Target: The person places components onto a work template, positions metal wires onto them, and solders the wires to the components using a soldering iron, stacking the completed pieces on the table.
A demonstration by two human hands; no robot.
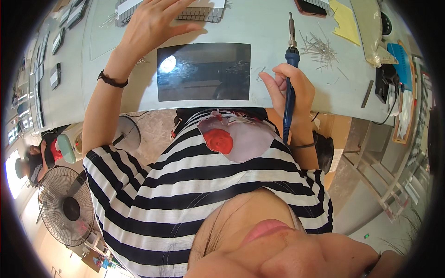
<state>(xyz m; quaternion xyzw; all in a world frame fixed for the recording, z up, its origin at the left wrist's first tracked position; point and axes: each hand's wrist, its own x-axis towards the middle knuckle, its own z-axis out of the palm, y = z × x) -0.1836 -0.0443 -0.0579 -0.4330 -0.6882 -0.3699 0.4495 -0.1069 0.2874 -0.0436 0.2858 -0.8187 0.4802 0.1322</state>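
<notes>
My right hand is closed around the dark blue handle of a soldering iron, whose metal tip points away from me. My left hand reaches to the far side of the table, thumb spread wide, over a row of small grey flat pieces with thin wire leads. The upper picture edge cuts off some of its fingers; I see nothing held in it. Between my hands, near the table's front edge, lies a dark glossy rectangular panel with a bright lamp reflection on it.
Loose thin metal leads lie scattered right of the iron. Beyond are a phone and yellow paper. A black device with a cord stands at the right edge. Several small flat pieces line the left side. A fan stands behind left.
</notes>
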